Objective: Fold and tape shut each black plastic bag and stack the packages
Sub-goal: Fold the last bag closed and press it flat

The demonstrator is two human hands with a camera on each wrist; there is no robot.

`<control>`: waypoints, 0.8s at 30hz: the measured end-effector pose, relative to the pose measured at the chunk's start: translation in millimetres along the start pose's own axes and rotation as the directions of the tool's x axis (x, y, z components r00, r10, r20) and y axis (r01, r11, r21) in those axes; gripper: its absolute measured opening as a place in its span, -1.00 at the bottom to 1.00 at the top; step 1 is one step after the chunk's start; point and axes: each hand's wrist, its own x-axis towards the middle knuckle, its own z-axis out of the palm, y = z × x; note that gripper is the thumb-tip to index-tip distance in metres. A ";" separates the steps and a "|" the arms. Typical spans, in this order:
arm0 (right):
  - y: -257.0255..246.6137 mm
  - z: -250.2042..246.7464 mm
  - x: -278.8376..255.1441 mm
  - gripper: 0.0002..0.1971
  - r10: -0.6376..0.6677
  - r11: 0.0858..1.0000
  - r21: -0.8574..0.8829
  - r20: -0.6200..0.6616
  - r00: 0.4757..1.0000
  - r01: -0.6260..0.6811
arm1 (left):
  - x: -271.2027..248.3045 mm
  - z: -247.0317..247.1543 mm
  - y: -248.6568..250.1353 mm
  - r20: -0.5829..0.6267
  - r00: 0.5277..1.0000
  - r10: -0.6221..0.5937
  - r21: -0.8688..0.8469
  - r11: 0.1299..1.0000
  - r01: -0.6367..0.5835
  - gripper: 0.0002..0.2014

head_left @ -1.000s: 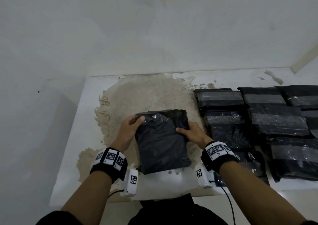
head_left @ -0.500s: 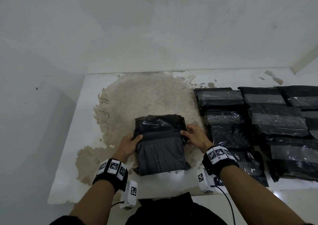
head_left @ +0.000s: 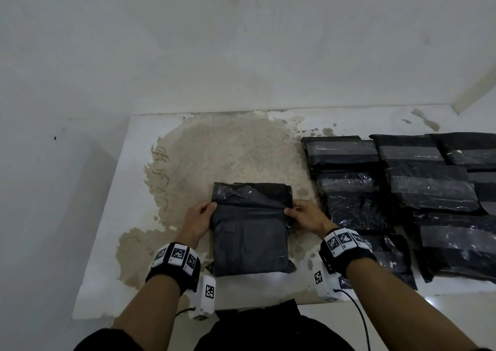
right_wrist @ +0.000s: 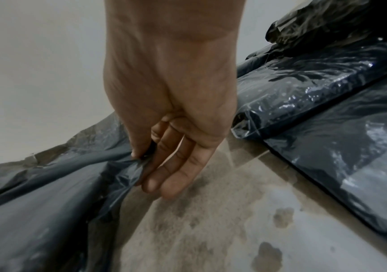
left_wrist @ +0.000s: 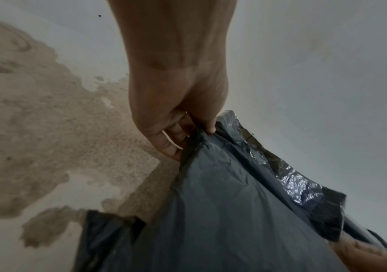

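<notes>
Now, left hand (head_left: 197,221): pinched black bag's (head_left: 249,240) left edge — thumb on top.
Right hand (head_left: 308,217): pinched its right edge.
Bag: lay on table (head_left: 112,216).

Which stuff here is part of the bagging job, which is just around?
Job:
- bag, flap edge pinched by both hands
- left hand
- right hand
- taped packages, laid overlapping to the right

Just around:
- stained table
- wall
- wrist bands and their cameras
</notes>
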 end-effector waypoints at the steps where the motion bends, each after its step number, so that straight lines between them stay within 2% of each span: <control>1: -2.3 -0.9 -1.2 -0.92 -0.005 1.000 -0.020 0.013 1.000 0.005 | -0.6 0.1 3.7 0.017 1.000 0.001 -0.008 1.000 -0.001 -0.81; 3: -7.3 -2.8 -2.5 -0.93 -0.010 0.999 -0.051 0.046 0.999 0.013 | -2.2 0.7 12.9 0.041 0.999 0.019 -0.054 0.998 -0.017 -0.84; 5: -10.7 -5.1 -3.7 -0.91 -0.018 0.998 -0.063 0.082 0.996 0.023 | -0.1 2.2 19.0 0.001 0.998 0.069 -0.065 0.996 -0.069 -0.75; 9: -10.2 -6.6 -5.8 -0.85 -0.011 0.998 -0.067 0.108 0.994 0.018 | 2.5 6.6 24.4 -0.076 0.992 0.103 -0.052 0.993 -0.107 -0.73; 13: -7.6 -6.5 -4.9 -0.91 0.027 0.997 -0.068 0.083 0.996 -0.021 | 2.4 8.7 19.4 -0.057 0.993 0.105 -0.023 0.994 -0.107 -0.78; 15: -9.1 -7.6 -3.3 -0.84 -0.004 0.998 -0.055 0.076 0.997 0.008 | 0.7 10.0 20.4 -0.029 0.996 0.083 -0.041 0.996 -0.084 -0.80; 17: -17.9 -9.4 -5.0 -0.80 -0.072 0.997 -0.024 0.035 0.997 0.073 | -1.8 11.7 26.3 -0.016 0.996 0.091 -0.041 0.995 -0.091 -0.79; 21: -31.4 -10.0 1.3 -0.79 -0.198 0.980 -0.065 -0.145 0.969 0.190 | 0.9 9.2 31.9 0.000 0.981 0.194 0.107 0.975 -0.192 -0.68; 24: -25.7 -10.0 6.3 -0.72 -0.187 0.981 -0.078 -0.147 0.971 0.177 | 4.9 6.4 31.8 -0.025 0.982 0.189 0.178 0.967 -0.182 -0.69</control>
